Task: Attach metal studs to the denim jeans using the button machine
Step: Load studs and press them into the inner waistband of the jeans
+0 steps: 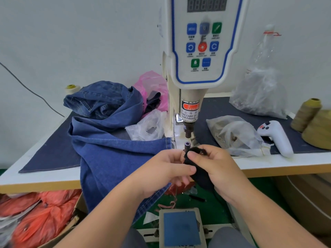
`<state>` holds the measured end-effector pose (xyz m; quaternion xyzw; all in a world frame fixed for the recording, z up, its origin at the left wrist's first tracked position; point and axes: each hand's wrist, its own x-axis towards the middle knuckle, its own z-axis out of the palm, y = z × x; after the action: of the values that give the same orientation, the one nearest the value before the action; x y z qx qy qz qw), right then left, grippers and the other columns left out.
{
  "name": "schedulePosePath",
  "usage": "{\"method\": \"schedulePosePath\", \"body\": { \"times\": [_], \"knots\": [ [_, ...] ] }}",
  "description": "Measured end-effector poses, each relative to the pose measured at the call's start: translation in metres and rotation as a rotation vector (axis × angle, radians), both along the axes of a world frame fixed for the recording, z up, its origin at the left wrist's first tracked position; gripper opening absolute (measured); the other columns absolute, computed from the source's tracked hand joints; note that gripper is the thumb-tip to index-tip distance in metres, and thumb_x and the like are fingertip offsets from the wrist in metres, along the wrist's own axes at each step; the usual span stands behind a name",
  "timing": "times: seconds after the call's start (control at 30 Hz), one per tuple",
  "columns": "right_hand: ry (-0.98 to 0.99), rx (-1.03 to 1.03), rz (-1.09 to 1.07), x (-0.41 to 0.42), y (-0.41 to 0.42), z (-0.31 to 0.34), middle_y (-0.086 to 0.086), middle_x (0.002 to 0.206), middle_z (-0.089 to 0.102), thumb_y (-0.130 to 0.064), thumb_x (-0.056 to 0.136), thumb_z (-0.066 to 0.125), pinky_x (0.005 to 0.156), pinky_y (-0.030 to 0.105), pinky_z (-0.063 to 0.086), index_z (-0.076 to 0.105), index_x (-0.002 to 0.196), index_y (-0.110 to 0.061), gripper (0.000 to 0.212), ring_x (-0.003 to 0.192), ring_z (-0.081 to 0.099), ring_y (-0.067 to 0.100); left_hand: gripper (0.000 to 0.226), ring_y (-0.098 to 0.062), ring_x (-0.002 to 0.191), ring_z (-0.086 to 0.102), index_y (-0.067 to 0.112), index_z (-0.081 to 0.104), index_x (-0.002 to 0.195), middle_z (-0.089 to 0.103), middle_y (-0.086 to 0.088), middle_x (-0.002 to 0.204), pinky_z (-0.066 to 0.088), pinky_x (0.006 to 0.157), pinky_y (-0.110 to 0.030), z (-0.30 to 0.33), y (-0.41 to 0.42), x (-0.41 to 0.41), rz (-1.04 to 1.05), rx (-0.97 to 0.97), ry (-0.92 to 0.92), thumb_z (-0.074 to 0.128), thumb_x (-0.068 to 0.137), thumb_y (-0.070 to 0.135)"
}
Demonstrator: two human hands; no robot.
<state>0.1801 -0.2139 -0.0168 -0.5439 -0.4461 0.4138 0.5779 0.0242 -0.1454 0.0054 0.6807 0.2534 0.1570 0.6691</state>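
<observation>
On my left the denim jeans (114,154) lie draped over the counter (35,178) edge, hem just beside the button machine (189,97). My left hand (166,169) and right hand (218,169) meet below its lower die (187,145), fingers (192,155) of both pinched on a dark fabric piece (195,167). I'd flatten it, center it over the die, and keep fingertips clear of the punch.
</observation>
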Motion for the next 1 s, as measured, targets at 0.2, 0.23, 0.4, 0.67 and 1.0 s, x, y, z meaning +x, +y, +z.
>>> {"method": "schedulePosePath", "body": {
  "times": [0.2,0.23,0.4,0.67,1.0],
  "knots": [
    [0.102,-0.118,-0.142,-0.006,0.000,-0.011,0.004,0.086,0.076,-0.033,0.095,0.064,0.058,0.032,0.056,0.074,0.091,-0.028,0.012,0.075,0.073,0.018,0.033,-0.002,0.063,0.057,0.025,0.060,0.069,0.066,0.012,0.069,0.042,0.058,-0.013,-0.009,0.023,-0.015,0.186,0.609,0.416,0.055,0.098,0.040],
    [0.125,-0.138,-0.151,-0.006,0.000,-0.013,0.004,0.085,0.076,-0.031,0.097,0.062,0.055,0.029,0.054,0.074,0.090,-0.028,0.015,0.072,0.072,0.015,0.023,-0.003,0.070,0.058,0.028,0.060,0.077,0.065,0.012,0.075,0.043,0.061,-0.017,-0.012,0.030,-0.016,0.250,0.792,0.473,0.056,0.096,0.039],
    [0.204,-0.177,-0.167,-0.014,0.000,-0.020,0.002,0.086,0.075,-0.025,0.098,0.058,0.070,0.034,0.055,0.075,0.090,-0.023,0.019,0.082,0.071,0.018,0.051,-0.016,0.095,0.041,0.029,0.053,0.134,0.045,0.007,0.103,0.038,0.083,-0.029,-0.029,0.065,-0.014,0.096,1.292,0.622,0.052,0.089,0.003],
    [0.248,-0.162,-0.127,-0.028,-0.005,-0.017,-0.003,0.066,0.066,-0.017,0.096,0.061,0.048,0.022,0.045,0.073,0.078,-0.030,0.025,0.053,0.060,0.008,0.024,-0.015,0.083,0.030,0.026,0.067,0.108,0.035,0.006,0.094,0.024,0.075,-0.028,-0.017,0.075,-0.009,0.010,1.531,0.548,0.068,0.086,0.015],
    [0.251,-0.108,-0.106,-0.042,-0.005,-0.008,-0.002,0.068,0.067,-0.012,0.095,0.061,0.048,0.019,0.046,0.076,0.080,-0.026,0.025,0.057,0.060,0.006,0.014,-0.025,0.089,0.052,0.011,0.061,0.080,0.062,-0.002,0.104,0.032,0.082,-0.028,0.015,0.054,-0.017,0.144,1.623,0.289,0.070,0.088,0.017]
  ]
}}
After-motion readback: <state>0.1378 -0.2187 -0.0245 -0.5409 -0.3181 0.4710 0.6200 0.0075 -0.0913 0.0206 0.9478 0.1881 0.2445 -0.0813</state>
